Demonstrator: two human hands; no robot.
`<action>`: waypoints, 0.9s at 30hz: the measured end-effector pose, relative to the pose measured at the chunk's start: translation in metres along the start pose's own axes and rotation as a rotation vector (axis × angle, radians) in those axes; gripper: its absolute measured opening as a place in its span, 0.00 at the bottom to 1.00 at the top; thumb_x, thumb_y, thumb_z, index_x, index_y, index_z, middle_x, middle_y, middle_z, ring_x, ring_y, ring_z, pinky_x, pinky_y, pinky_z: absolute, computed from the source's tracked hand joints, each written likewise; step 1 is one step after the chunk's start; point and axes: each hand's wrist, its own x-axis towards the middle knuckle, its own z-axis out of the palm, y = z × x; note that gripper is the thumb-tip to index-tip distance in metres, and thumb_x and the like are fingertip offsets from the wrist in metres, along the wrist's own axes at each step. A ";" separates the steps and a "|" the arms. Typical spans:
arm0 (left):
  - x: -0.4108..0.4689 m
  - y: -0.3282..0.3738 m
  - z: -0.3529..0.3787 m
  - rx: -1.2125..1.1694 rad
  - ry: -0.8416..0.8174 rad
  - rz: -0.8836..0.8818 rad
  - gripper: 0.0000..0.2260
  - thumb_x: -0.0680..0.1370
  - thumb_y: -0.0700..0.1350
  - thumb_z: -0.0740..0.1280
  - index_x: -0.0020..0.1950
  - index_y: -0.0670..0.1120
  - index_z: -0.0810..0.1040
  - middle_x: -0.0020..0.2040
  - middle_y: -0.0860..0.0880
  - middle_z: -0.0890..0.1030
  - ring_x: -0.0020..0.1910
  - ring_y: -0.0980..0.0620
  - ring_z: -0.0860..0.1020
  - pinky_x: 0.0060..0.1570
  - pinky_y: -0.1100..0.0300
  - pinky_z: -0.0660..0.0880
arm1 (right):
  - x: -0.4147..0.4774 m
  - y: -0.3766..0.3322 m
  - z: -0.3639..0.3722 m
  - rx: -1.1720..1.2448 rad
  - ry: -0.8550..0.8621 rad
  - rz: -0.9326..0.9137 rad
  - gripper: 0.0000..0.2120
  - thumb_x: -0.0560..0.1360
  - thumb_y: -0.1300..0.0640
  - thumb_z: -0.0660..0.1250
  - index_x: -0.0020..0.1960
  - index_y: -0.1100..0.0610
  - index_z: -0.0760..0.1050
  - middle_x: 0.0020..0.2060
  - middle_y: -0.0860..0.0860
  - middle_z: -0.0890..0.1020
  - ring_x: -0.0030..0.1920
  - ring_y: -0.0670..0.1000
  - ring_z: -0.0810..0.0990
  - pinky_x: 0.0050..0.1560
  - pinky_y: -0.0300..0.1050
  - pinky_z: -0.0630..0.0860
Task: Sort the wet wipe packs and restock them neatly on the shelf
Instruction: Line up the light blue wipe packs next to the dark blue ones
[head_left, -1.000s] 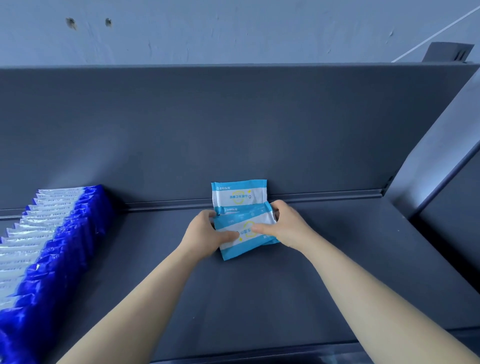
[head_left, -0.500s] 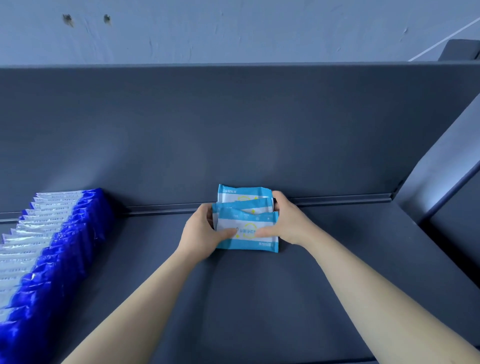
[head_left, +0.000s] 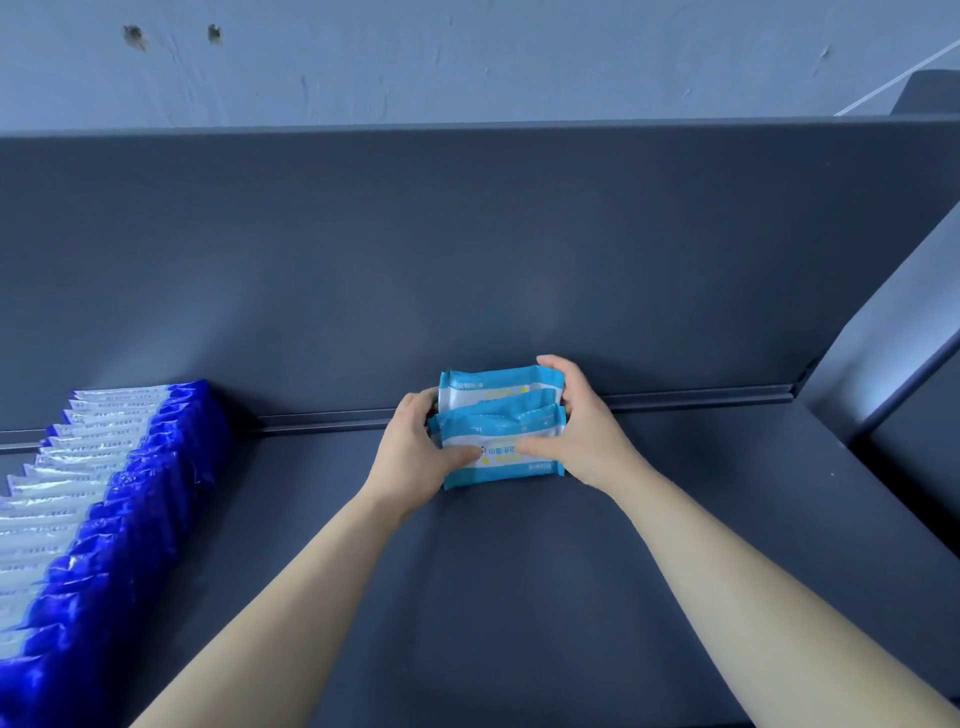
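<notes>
Three light-blue and white wet wipe packs stand one behind another near the back of the dark shelf (head_left: 519, 597). The front pack (head_left: 501, 462) leans back against the middle pack (head_left: 511, 410), and the rear pack (head_left: 493, 387) rests against the shelf's back wall. My left hand (head_left: 415, 452) grips the left ends of the packs, thumb on the front pack's face. My right hand (head_left: 582, 431) holds the right ends, fingers curled over the rear pack's top corner, thumb on the front pack.
A long row of dark-blue and white wipe packs (head_left: 98, 499) stands along the shelf's left side, running from the back rail toward me. A raised rail (head_left: 675, 400) runs along the back wall. The shelf's side panel (head_left: 883, 353) rises at the right.
The front pack went from tilted and lifted to upright and squared against the packs behind it. Both hands pushed the group back toward the wall, my right fingers now over the rear pack.
</notes>
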 end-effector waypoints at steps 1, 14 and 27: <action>0.001 0.001 0.000 0.035 0.026 0.056 0.24 0.68 0.39 0.76 0.58 0.55 0.73 0.55 0.56 0.74 0.52 0.60 0.76 0.46 0.73 0.72 | 0.001 -0.001 0.000 -0.026 0.036 -0.025 0.41 0.63 0.58 0.77 0.67 0.36 0.60 0.58 0.38 0.74 0.58 0.43 0.75 0.56 0.41 0.75; 0.015 -0.004 0.006 0.089 0.038 -0.126 0.20 0.72 0.51 0.74 0.59 0.48 0.70 0.47 0.49 0.78 0.43 0.52 0.74 0.39 0.62 0.70 | 0.011 0.004 0.002 -0.036 0.023 0.133 0.15 0.71 0.51 0.73 0.54 0.50 0.74 0.49 0.43 0.81 0.49 0.44 0.80 0.46 0.43 0.78; 0.009 0.002 -0.005 0.191 0.086 0.001 0.28 0.74 0.49 0.71 0.70 0.46 0.66 0.63 0.54 0.73 0.61 0.53 0.72 0.53 0.62 0.68 | -0.002 0.000 -0.003 -0.185 0.089 0.138 0.25 0.69 0.48 0.74 0.62 0.52 0.71 0.57 0.43 0.78 0.58 0.45 0.77 0.55 0.46 0.77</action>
